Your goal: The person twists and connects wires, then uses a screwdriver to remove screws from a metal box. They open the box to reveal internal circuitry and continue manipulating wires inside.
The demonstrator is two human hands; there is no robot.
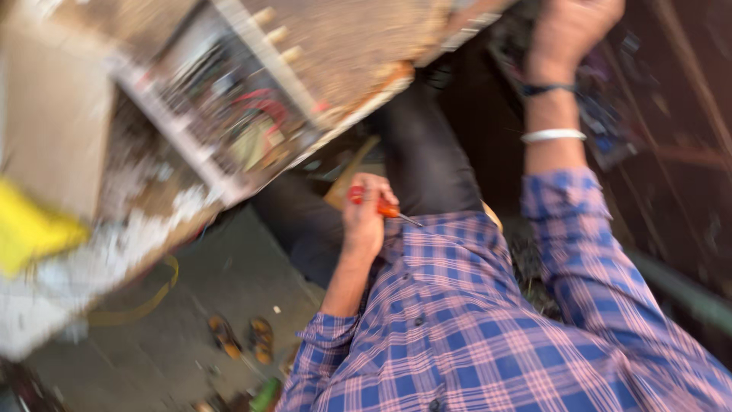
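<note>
Left hand [364,217] clamped on red-handled screwdriver [379,206], held low by the lap.
Best kept tip-down, away from the plaid shirt [457,320]; right hand [568,30] raised toward the dark clutter, grip unclear through blur, possibly closed.

A cluttered desk [206,164] fills the upper left, its frame pale and its inside packed with blurred wires and parts. Three pale pegs [278,34] stick out near its top edge. A yellow patch [30,229] lies by its left edge. On the grey floor [229,275] below stand two sandals [244,337], beside a yellow strap [145,305].
</note>
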